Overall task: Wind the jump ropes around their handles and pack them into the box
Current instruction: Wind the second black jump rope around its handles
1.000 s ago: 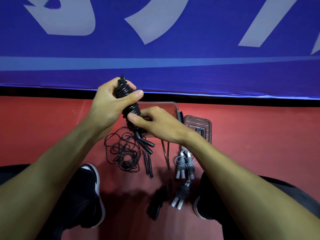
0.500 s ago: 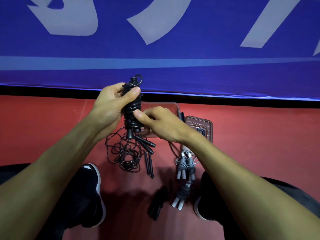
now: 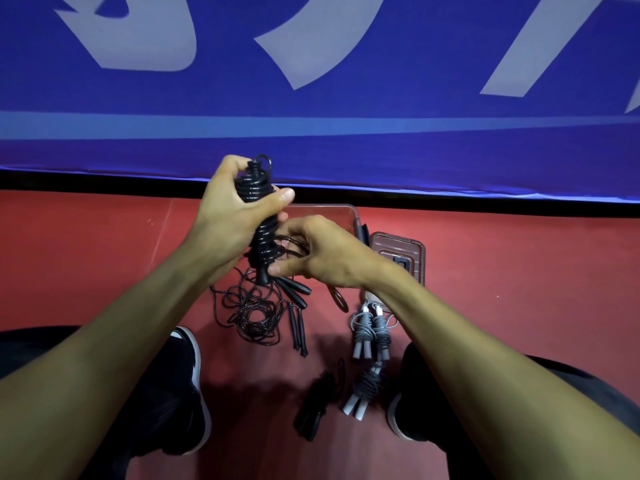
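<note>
Black cord now coiled down most of the handle pair — raised a little higher in the centre of the frame than a second ago, top end tipped toward the blue banner. Left hand clenched round the upper half of the bundle, thumb laid across the coils. Right hand shifted lower than half a second back, fingers curled and pinching a loop of the cord beside the bottom turns. Hard to tell how much free cord remains in that loop; looks like the last few turns.

Below the hands, a loose black rope still sprawled on the red floor with its handles fanned out — not yet wound. Lower centre: one dark wound bundle, and right of it grey wound bundles and, lying as before. Clear box just behind the hands, against the banner's foot, its contents not readable; brownish lid to its right.

Judged from this: winding of the held rope near done, tucking the end next, then packing — at least one rope left to wind.
</note>
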The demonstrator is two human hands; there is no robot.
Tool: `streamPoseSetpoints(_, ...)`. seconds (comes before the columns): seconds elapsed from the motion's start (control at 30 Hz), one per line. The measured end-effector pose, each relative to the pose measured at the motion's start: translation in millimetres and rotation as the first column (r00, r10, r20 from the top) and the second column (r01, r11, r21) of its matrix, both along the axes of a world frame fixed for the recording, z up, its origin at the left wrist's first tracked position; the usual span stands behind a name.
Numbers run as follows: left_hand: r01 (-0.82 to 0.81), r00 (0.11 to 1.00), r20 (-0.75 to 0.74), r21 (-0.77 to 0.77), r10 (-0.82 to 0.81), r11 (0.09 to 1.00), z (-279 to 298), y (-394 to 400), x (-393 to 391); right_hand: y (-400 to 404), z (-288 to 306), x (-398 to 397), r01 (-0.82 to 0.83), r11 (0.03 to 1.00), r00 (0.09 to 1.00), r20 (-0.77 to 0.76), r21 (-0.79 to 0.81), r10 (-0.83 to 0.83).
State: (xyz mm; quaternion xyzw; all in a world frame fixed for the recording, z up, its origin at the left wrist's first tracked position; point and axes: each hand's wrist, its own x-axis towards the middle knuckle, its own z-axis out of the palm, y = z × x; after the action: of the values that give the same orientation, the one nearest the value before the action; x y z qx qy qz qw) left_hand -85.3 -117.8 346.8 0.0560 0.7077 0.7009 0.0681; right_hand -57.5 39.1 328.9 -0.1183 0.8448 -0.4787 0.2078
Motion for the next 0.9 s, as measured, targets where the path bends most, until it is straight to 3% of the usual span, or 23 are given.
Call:
streamPoseSetpoints(0.1, 0.013, 1.000, 0.007, 0.015, -0.013, 1.000, 5, -1, -2, 0, 2, 0, 0.003, 1.000, 1.000, -0.013, 0.005, -0.002)
streamPoseSetpoints(0.3, 0.160, 0.961, 0.190, 0.201, -0.199, 0.966, 10, -4, -2, 5, 2, 2, 0.022, 0.999, 0.998, 0.055, -0.035, -0.020)
streamPoseSetpoints(0.53, 0.269, 0.960, 0.068, 0.053, -0.272, 0.962, 4, -6, -4, 4, -9, -7, 0.007, 0.997, 0.999, 0.036, 0.078, -0.010)
streamPoseSetpoints(0.73, 0.214, 0.967, -0.099, -0.176, -0.234, 0.961, 1, -2, -3, 3, 4, -2, -0.050, 0.998, 0.997, 0.053, -0.049, 0.053)
streamPoseSetpoints(0.9, 0.142, 0.979, -0.114, -0.197, -0.167, 0.970, -5, 3, 0, 0, 4, 2, 0.006, 0.986, 1.000, 0.029, -0.169, -0.001)
